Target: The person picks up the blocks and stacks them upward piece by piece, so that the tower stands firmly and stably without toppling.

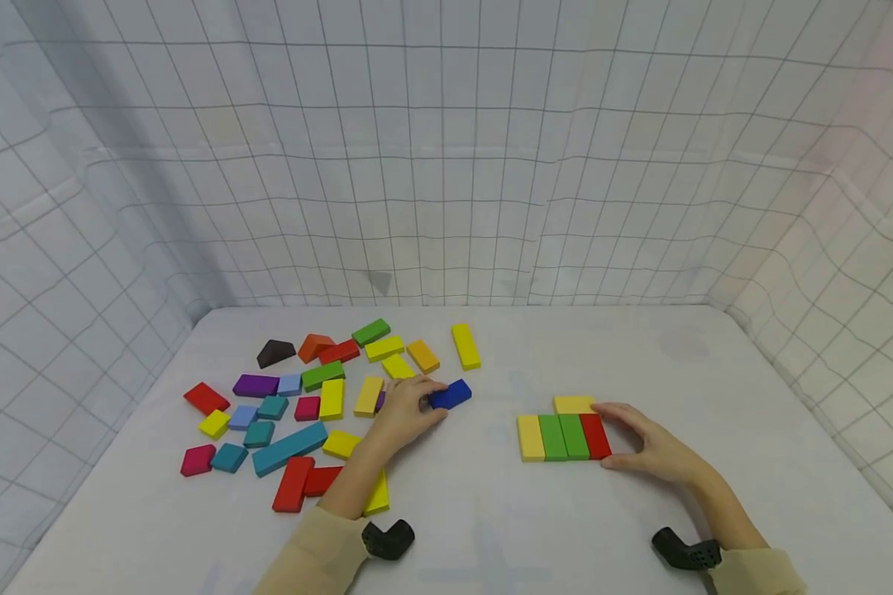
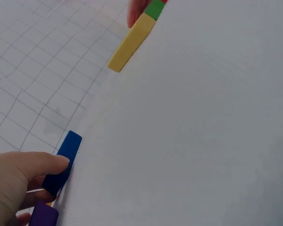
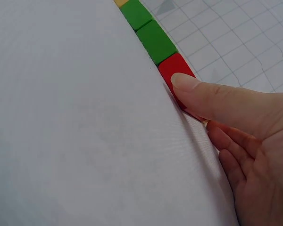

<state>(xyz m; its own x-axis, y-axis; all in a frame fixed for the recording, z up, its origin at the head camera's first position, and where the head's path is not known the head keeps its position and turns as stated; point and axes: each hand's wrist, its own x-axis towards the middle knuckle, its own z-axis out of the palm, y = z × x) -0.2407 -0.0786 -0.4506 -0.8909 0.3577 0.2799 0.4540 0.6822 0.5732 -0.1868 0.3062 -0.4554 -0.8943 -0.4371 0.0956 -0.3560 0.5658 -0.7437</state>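
Note:
A blue block (image 1: 450, 394) is pinched between the thumb and fingers of my left hand (image 1: 403, 413), at the right edge of the scattered blocks. In the left wrist view a purple block (image 2: 44, 214) shows just below that hand. My right hand (image 1: 658, 446) holds a red block (image 1: 595, 436) by its near and far ends, with the thumb on its near end in the right wrist view. That red block ends a row with two green blocks (image 1: 563, 438) and a pale yellow block (image 1: 532, 438). Behind the row lies another pale yellow block (image 1: 574, 405).
Many coloured blocks lie loose on the white table (image 1: 491, 529) to the left, among them a long teal block (image 1: 290, 449) and a dark wedge-like block (image 1: 275, 353). A yellow block (image 1: 465, 346) lies farther back. Grid-patterned cloth walls (image 1: 446, 165) stand behind and at the sides.

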